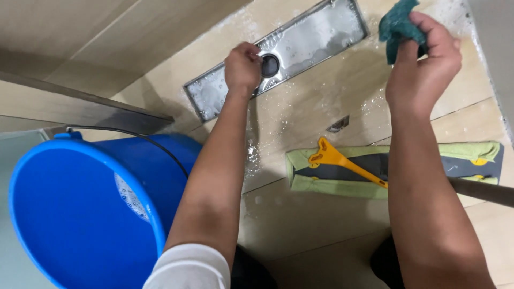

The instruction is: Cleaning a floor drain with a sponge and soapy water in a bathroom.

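Nearest me on the left stands the blue bucket (pixel 80 214), a little soapy water showing inside. Right of it the flat mop (pixel 396 168) lies on the tiles with its yellow clip. Farther off, my left hand (pixel 243 67) is closed on something at the round drain hole (pixel 270 65) in the long steel floor drain (pixel 284 51); what it pinches I cannot tell. My right hand (pixel 425 59) grips a green scouring pad (pixel 399 24) above the foamy floor. The drain is lathered, not rinsed.
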